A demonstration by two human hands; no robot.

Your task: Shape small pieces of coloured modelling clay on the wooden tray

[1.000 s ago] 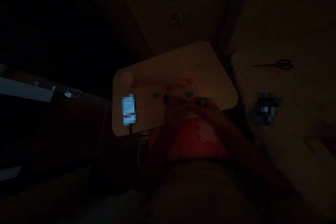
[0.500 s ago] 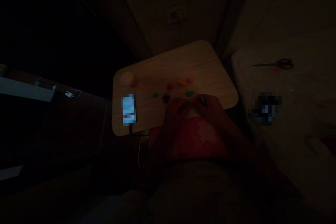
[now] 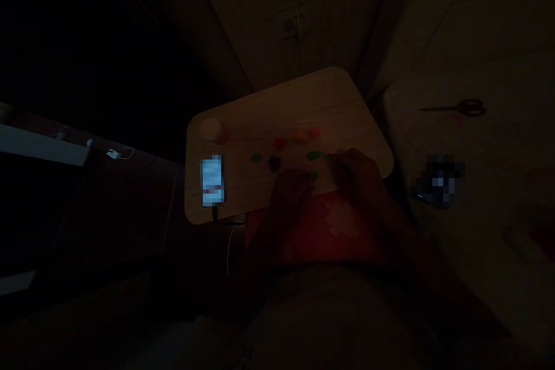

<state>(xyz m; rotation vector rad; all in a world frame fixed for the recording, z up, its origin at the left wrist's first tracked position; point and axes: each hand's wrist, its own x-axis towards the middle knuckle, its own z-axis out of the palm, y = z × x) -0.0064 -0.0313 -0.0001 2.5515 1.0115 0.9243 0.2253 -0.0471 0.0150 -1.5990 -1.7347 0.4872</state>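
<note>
The room is very dark. A small wooden table (image 3: 303,98) holds several little lumps: a red lump (image 3: 280,142), an orange lump (image 3: 300,136), a pink lump (image 3: 315,132), a green lump (image 3: 256,157), a dark lump (image 3: 273,163) and a green piece (image 3: 313,155). My left hand (image 3: 289,185) rests at the table's near edge with a small green bit (image 3: 313,174) at its fingertips. My right hand (image 3: 355,170) lies beside it, fingers pointing at the green piece. The darkness hides how the fingers of both hands are set.
A lit phone (image 3: 212,180) lies on the table's left part, beside a round pale container (image 3: 211,128). Scissors (image 3: 459,107) lie on the pale cushion at right. A wall socket (image 3: 290,22) is behind the table. A red cloth (image 3: 321,228) covers my lap.
My hands, joined around a green bit a second ago, have drawn apart. The right hand moved right and up toward the green piece; the left stays near the edge.
</note>
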